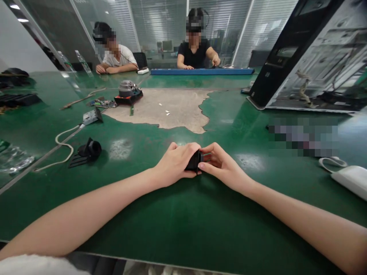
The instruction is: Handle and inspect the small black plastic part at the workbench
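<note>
A small black plastic part (192,162) is held just above the green tabletop, between both hands. My left hand (178,161) wraps over its left side, with the fingers across the top and the thumb below. At its right edge, my right hand (220,165) pinches it between thumb and fingertips. Much of the part is covered by the fingers, so I cannot tell its exact kind. To the left lies a black plastic piece (89,149) with a round opening and flat slats.
An open computer case (262,80) stands at the right. A heatsink fan (129,91) sits by a bare tan patch (177,109). A metal box with cable (93,115) lies left; a white device (351,178) lies right. Two people sit across the table.
</note>
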Motion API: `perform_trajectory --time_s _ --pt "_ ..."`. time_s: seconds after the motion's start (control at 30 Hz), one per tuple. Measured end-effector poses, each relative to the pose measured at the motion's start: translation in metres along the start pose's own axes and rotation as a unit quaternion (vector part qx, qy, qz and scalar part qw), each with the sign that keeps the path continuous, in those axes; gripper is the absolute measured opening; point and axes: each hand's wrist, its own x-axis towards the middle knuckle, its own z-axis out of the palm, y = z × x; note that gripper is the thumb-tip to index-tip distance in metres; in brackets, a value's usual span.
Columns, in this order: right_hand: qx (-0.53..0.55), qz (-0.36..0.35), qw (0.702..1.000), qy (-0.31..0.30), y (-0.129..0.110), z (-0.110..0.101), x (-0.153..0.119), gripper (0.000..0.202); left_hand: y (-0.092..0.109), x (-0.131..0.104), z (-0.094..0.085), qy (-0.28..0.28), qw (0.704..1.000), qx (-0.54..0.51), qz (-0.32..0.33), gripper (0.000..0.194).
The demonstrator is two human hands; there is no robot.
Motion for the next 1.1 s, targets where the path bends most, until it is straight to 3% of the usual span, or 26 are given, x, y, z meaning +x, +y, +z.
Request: perform_trajectory --time_s 0.1,0.17,0.27,0.47,0.6,0.8,1.1 --pt "-0.009 0.004 0.999 0.030 0.000 0.000 0.002 0.025 -0.004 0.000 0.000 -0.034 0.999 -0.005 0.023 0.055" --pt "-0.008 0.003 1.000 0.020 -0.001 -0.001 0.004 0.026 -0.005 0.002 -0.001 -0.041 0.999 -0.006 0.021 0.054" --pt "0.023 0.010 1.000 -0.004 -0.002 -0.006 0.005 0.024 -0.004 0.007 -0.002 -0.024 1.000 -0.008 0.002 0.055" --pt "0.011 -0.018 0.999 0.024 0.001 -0.011 0.005 0.029 -0.002 0.009 -0.003 -0.002 0.999 0.004 0.036 0.056" --pt "0.019 -0.035 0.999 0.000 0.000 -0.006 -0.001 0.029 0.002 0.001 -0.002 0.019 0.999 0.021 0.037 0.056" --pt "-0.031 -0.057 0.998 0.014 -0.007 0.004 -0.008 0.019 0.010 -0.008 -0.004 0.050 0.997 0.021 0.049 0.054" --pt "-0.038 -0.055 0.998 0.021 -0.002 0.006 -0.010 0.028 0.011 -0.009 -0.001 0.066 0.997 0.020 0.039 0.057"
